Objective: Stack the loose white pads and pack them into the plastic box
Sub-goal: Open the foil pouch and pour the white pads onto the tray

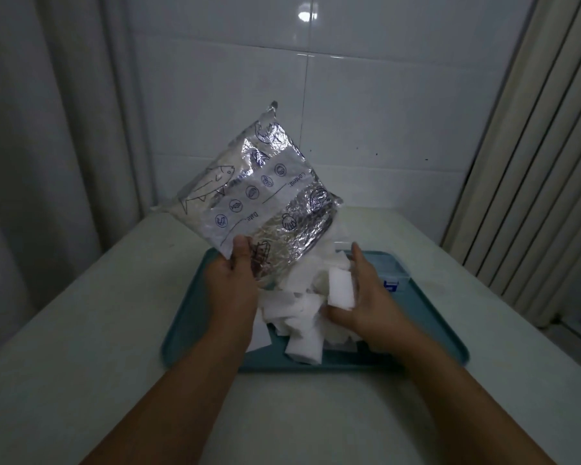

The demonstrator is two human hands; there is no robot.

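Note:
My left hand point(235, 283) pinches the lower edge of a silver foil bag point(252, 196) printed with fish drawings, holding it tilted above the teal tray point(188, 330). Several loose white pads point(299, 317) spill from the bag's mouth into a heap on the tray. My right hand point(366, 297) sits against the right side of the heap, thumb and fingers curled around a small stack of white pads point(341, 290). The clear plastic box point(394, 281) with a blue latch lies on the tray behind my right hand, mostly hidden.
The tray sits on a pale table point(98, 330) that runs up to a tiled wall point(366, 112). A grey curtain point(47, 129) hangs at the left and a ribbed radiator-like panel point(534, 162) stands at the right.

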